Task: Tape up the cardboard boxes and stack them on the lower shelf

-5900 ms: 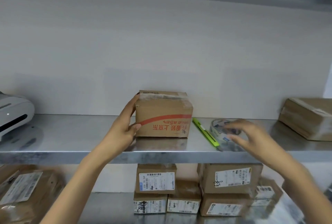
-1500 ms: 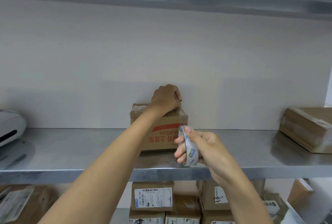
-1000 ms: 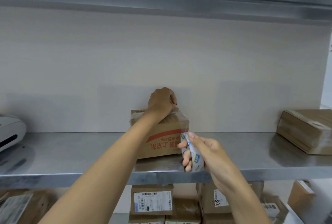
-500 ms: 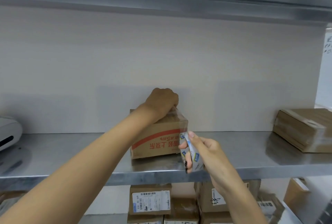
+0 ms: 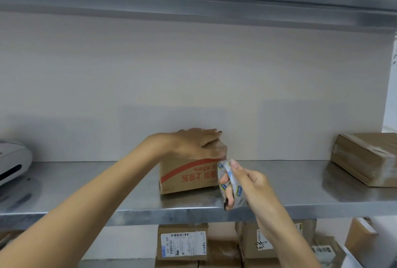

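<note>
- The white device point(image 5: 12, 164) at the far left is cut off by the frame edge. Only its rounded end and a dark slot show.
- The left hand point(image 5: 193, 143) lies flat on top of the box point(image 5: 191, 175), fingers straight and together, pointing right. It hides most of the lid, so the seam cannot be seen.
- The box sits on the steel shelf point(image 5: 86, 194), about mid-frame, near the back wall. Its near face has a red stripe and red print. The top right corner looks glossy, but any tape there is hard to make out.
- The roll point(image 5: 231, 186) is just beside the box's near right corner. Whether a strip runs from it to the box I cannot tell.
- The right hand point(image 5: 251, 184) grips the roll, with the thumb on its upper rim and the fingers curled through the core. The forearm hides part of the shelf edge.
- Labelled cartons point(image 5: 182, 244) below are cut off by the bottom edge and partly hidden behind the right arm.
- A brown parcel point(image 5: 365, 158) at the far right runs out of frame.
- Half a second ago the left hand was a fist on the box's far top edge. Now it is spread flat.
- The box has turned slightly, its right end nearer.
- The roll, which lay on the shelf about six seconds ago, remains in the right hand.
</note>
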{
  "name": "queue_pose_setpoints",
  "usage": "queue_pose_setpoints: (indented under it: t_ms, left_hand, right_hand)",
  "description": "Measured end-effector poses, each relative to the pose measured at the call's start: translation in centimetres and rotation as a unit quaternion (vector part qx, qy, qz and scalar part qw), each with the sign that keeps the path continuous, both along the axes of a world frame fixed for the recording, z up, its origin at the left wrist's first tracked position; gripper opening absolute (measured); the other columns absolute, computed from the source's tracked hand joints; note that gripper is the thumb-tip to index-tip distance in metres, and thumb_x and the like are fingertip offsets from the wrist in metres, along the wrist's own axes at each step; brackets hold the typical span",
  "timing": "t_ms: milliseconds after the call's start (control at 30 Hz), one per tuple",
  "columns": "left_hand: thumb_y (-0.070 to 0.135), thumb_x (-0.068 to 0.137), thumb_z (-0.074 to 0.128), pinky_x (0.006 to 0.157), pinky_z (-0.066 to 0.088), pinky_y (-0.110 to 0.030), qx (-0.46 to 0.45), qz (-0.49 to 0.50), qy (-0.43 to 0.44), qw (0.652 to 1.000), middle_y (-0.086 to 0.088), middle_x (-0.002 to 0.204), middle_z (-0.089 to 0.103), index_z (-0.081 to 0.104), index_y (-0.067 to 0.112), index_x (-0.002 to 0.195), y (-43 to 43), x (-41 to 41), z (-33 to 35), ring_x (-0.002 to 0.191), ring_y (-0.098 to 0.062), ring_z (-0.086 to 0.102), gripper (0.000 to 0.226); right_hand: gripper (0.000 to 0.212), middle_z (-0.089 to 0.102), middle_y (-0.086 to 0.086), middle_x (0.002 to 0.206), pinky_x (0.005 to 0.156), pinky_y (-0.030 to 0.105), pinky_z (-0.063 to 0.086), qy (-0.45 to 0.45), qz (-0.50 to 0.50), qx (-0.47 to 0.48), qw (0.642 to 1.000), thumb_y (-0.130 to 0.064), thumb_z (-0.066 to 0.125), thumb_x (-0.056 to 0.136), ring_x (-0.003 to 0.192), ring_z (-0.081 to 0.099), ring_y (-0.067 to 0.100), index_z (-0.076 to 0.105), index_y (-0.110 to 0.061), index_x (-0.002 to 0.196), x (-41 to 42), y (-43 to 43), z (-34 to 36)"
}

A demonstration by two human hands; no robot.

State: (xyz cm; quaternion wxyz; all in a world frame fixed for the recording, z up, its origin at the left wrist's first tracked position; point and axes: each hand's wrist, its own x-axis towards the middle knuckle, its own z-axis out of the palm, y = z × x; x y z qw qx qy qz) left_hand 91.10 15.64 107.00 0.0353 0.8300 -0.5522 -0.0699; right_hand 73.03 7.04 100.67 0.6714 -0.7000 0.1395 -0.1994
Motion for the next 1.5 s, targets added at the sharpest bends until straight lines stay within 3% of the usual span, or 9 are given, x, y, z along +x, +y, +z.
queue_pose_setpoints:
  t_ms: [267, 500, 833, 1000, 1133, 1267, 1333, 1433, 1500]
  left_hand:
    - [0.045, 0.077, 0.076, 0.12, 0.015, -0.048, 0.12, -0.006, -0.023, 0.993, 0.014, 0.16, -0.015, -0.014, 0.041, 0.149, 1.0, 0.7, 1.6, 0.149, -0.015, -0.004, 0.116]
    - [0.05, 0.083, 0.065, 0.118, 0.006, -0.058, 0.094, -0.001, -0.099, 0.991, 0.018, 0.156, -0.025, -0.019, 0.041, 0.148, 1.3, -0.6, 0.2, 0.148, -0.019, -0.015, 0.107]
    - [0.044, 0.096, 0.049, 0.117, 0.013, -0.059, -0.001, -0.025, -0.138, 0.99, 0.009, 0.162, -0.009, -0.014, 0.056, 0.143, 2.8, -1.6, -1.5, 0.149, -0.03, -0.001, 0.08]
    - [0.045, 0.097, 0.045, 0.12, 0.016, -0.044, -0.062, 0.028, -0.031, 0.997, 0.008, 0.162, 0.003, -0.002, 0.052, 0.147, 2.9, -2.2, 0.2, 0.148, -0.024, 0.013, 0.069]
    - [0.046, 0.098, 0.046, 0.113, 0.027, -0.031, -0.099, 0.101, 0.077, 0.987, 0.003, 0.158, 0.026, 0.007, 0.042, 0.152, 3.8, -2.5, 2.8, 0.141, -0.024, 0.032, 0.067]
    - [0.041, 0.098, 0.049, 0.101, 0.042, -0.03, -0.09, 0.209, 0.217, 0.949, -0.003, 0.144, 0.048, 0.03, 0.022, 0.15, 4.9, -1.6, 4.1, 0.125, -0.024, 0.051, 0.058]
    - [0.042, 0.098, 0.049, 0.088, 0.052, -0.031, -0.063, 0.245, 0.268, 0.929, -0.003, 0.131, 0.059, 0.04, 0.022, 0.144, 5.7, -1.1, 4.2, 0.111, -0.022, 0.061, 0.051]
    - [0.049, 0.092, 0.057, 0.085, 0.05, -0.027, -0.099, 0.263, 0.302, 0.911, 0.001, 0.145, 0.046, 0.015, 0.032, 0.153, 7.2, 0.0, 3.5, 0.107, -0.015, 0.059, 0.075]
    - [0.047, 0.092, 0.057, 0.102, 0.042, -0.031, -0.147, 0.25, 0.282, 0.914, 0.002, 0.152, 0.038, 0.005, 0.04, 0.152, 7.9, 0.6, 2.7, 0.122, -0.017, 0.052, 0.08]
  right_hand:
    - [0.036, 0.071, 0.011, 0.064, 0.076, 0.022, 0.05, 0.005, -0.038, -0.077, 0.996, -0.04, 0.048, 0.095, 0.076, 0.072, 0.019, 0.075, -0.019, 0.082, -1.7, -1.1, 0.6]
    - [0.036, 0.072, 0.013, 0.067, 0.078, 0.024, 0.047, 0.015, -0.035, -0.096, 0.995, -0.035, 0.048, 0.098, 0.077, 0.071, 0.021, 0.074, -0.019, 0.08, -2.2, -0.8, -0.1]
    - [0.036, 0.061, 0.011, 0.053, 0.059, 0.01, 0.049, -0.009, -0.048, -0.054, 0.997, -0.031, 0.046, 0.099, 0.061, 0.066, 0.024, 0.072, -0.01, 0.084, -2.0, -0.4, -0.5]
    - [0.031, 0.07, 0.012, 0.066, 0.062, 0.019, 0.054, -0.056, -0.047, -0.074, 0.995, -0.04, 0.052, 0.091, 0.066, 0.069, 0.024, 0.073, -0.018, 0.085, -1.7, -0.2, 1.2]
    - [0.033, 0.067, 0.013, 0.06, 0.055, 0.012, 0.049, -0.099, -0.038, -0.171, 0.979, -0.04, 0.055, 0.091, 0.054, 0.063, 0.014, 0.074, -0.015, 0.081, -0.5, -1.7, 6.1]
    - [0.039, 0.061, 0.009, 0.052, 0.049, 0.018, 0.046, -0.047, 0.025, -0.268, 0.962, -0.026, 0.053, 0.097, 0.05, 0.057, 0.017, 0.069, 0.005, 0.079, 3.6, -2.6, 10.4]
    - [0.039, 0.062, 0.006, 0.052, 0.048, 0.017, 0.043, -0.009, 0.039, -0.309, 0.95, -0.031, 0.054, 0.096, 0.052, 0.056, 0.016, 0.072, -0.003, 0.077, 6.1, -2.1, 11.9]
    - [0.035, 0.057, -0.003, 0.048, 0.049, 0.02, 0.039, 0.047, 0.052, -0.323, 0.944, -0.038, 0.055, 0.095, 0.045, 0.049, 0.012, 0.075, -0.016, 0.077, 9.1, -1.4, 13.5]
    - [0.036, 0.056, -0.004, 0.049, 0.051, 0.021, 0.041, 0.083, 0.071, -0.33, 0.938, -0.04, 0.054, 0.094, 0.044, 0.048, 0.011, 0.076, -0.015, 0.079, 10.6, -0.9, 14.4]
